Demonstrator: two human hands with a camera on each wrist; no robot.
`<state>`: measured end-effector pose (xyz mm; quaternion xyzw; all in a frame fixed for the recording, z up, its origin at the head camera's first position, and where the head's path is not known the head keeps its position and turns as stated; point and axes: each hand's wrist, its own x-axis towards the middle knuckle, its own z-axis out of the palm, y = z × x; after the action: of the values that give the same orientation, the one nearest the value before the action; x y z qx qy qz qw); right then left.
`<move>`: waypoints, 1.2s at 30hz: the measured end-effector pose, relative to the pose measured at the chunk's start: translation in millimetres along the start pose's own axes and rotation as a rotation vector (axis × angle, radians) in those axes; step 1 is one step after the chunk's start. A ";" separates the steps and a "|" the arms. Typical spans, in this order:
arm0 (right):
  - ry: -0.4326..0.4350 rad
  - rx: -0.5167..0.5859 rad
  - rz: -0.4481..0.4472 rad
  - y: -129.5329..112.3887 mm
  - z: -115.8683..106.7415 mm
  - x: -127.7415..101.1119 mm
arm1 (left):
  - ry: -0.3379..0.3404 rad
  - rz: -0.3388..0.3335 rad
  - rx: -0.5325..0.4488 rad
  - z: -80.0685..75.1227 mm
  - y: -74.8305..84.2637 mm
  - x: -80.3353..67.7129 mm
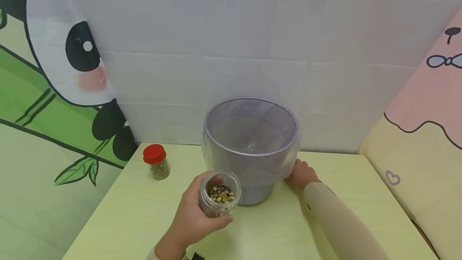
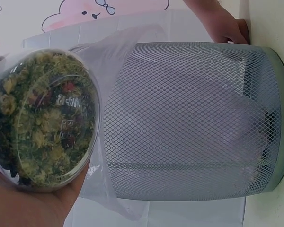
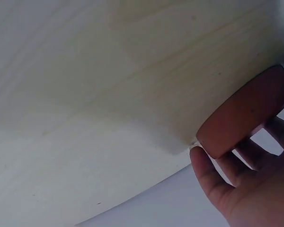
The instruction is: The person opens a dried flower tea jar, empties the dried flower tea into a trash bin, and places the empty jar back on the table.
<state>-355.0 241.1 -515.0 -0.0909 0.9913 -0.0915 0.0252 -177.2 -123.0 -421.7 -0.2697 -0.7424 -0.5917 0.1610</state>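
Observation:
My left hand (image 1: pixel 191 216) grips a clear uncapped jar (image 1: pixel 215 211), tilted in front of the bin. Dried flowers and herbs (image 1: pixel 221 194) lie inside it, with yellowish, green and red bits showing through the base in the left wrist view. The grey mesh wastebasket (image 2: pixel 189 118) stands upright, lined with a translucent plastic bag (image 1: pixel 249 171) folded over its rim. Beside the basket's right side, low at the table, is my right hand (image 1: pixel 302 175). In the right wrist view its fingers hold a reddish-brown round lid (image 3: pixel 248 113), which the basket hides from the head view.
Another jar with a red lid (image 1: pixel 154 153) stands on the table's left side, holding greenish dried bits. The pale wooden table (image 1: pixel 173 220) meets a white sheeted wall (image 1: pixel 252 31) behind. Cartoon-printed panels (image 1: pixel 36 163) flank both sides.

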 end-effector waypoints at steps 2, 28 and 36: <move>0.009 0.029 0.005 0.8 1.9 0.9 | 0.001 -0.011 0.005 -0.6 0.6 0.1; -0.067 -0.007 -0.018 9.6 -10.1 1.5 | 0.005 -0.004 -0.015 -1.3 0.4 -0.1; -0.049 -0.042 -0.058 10.3 -25.5 2.0 | 0.004 -0.031 -0.010 -1.7 2.3 -0.4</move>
<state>-360.5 255.3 -491.9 -0.1222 0.9891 -0.0691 0.0451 -175.7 -124.4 -419.6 -0.2580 -0.7433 -0.5982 0.1520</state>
